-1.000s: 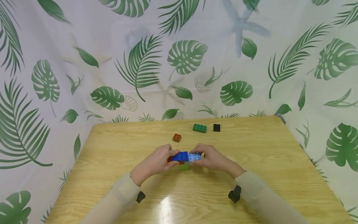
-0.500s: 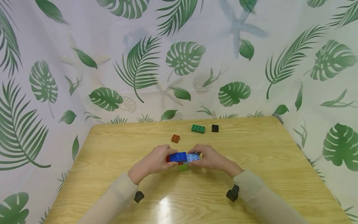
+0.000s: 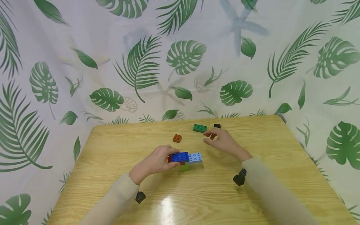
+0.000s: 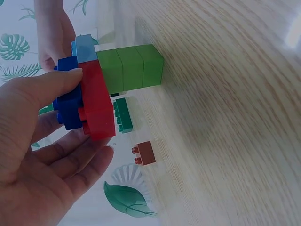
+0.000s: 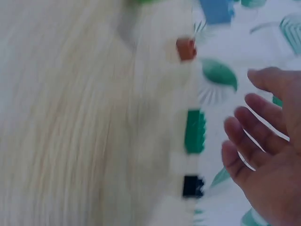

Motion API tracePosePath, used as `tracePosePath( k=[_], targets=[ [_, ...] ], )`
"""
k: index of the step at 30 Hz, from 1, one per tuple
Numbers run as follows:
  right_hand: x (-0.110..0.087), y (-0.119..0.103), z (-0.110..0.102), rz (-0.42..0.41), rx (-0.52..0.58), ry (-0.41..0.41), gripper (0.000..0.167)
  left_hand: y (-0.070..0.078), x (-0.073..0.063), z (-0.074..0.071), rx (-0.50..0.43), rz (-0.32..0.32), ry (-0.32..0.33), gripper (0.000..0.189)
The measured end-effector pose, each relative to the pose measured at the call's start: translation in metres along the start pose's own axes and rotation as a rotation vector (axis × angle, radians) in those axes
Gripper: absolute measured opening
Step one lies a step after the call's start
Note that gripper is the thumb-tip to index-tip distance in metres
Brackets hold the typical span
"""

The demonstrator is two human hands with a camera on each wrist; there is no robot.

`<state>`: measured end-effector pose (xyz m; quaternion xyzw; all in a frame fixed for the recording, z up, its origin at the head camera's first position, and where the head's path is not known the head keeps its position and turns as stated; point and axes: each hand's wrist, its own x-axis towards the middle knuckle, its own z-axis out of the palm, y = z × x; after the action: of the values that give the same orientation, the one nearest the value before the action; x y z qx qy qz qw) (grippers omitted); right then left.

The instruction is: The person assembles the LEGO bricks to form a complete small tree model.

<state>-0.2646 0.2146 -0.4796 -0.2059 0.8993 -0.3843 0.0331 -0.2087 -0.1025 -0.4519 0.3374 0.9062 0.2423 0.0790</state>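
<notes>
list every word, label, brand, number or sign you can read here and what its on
None: no word, label, brand, number or sign can be read in any view.
Dark blue brick, light blue brick, red brick, light green bricks, dark green brick, black brick, brown brick: no readable text; any stud lettering would be too small.
Black devices at the wrists: too small to tell.
Patterned backdrop: leaves and shells, no readable text.

No text, label, brand, number or sign is legible on the multicoloured studded plastic bricks (image 3: pixel 180 157), the tan wood-grain table (image 3: pixel 208 193) or the white leaf-print cloth (image 3: pixel 174 31) at 12 o'clock.
</notes>
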Motion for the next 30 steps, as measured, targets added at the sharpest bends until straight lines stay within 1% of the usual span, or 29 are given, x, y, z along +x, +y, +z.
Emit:
tracePosePath(
  k=[5, 7, 10, 14, 22, 30],
  targets=[
    [0.008, 0.028, -0.004, 0.051, 0.0, 0.111, 0.036, -0.002, -0.001, 0.0, 0.0, -0.008, -0.009, 0.044],
    [0.011, 0.037, -0.006, 0.08, 0.001, 0.135, 0.039, -0.002, -0.001, 0.0, -0.002, -0.012, -0.014, 0.043],
    [0.017, 0.047, -0.01, 0.117, -0.013, 0.151, 0.043, -0.001, 0.0, -0.001, -0.009, -0.012, -0.017, 0.043],
    [0.024, 0.059, -0.015, 0.141, -0.036, 0.14, 0.045, -0.001, 0.0, -0.002, -0.013, -0.013, -0.023, 0.042],
    [0.036, 0.08, -0.019, 0.149, -0.087, 0.113, 0.049, -0.003, 0.0, -0.001, -0.018, -0.008, -0.024, 0.043],
    [0.039, 0.086, -0.019, 0.151, -0.091, 0.045, 0.057, -0.003, 0.001, -0.002, -0.017, -0.006, -0.021, 0.043]
  ],
)
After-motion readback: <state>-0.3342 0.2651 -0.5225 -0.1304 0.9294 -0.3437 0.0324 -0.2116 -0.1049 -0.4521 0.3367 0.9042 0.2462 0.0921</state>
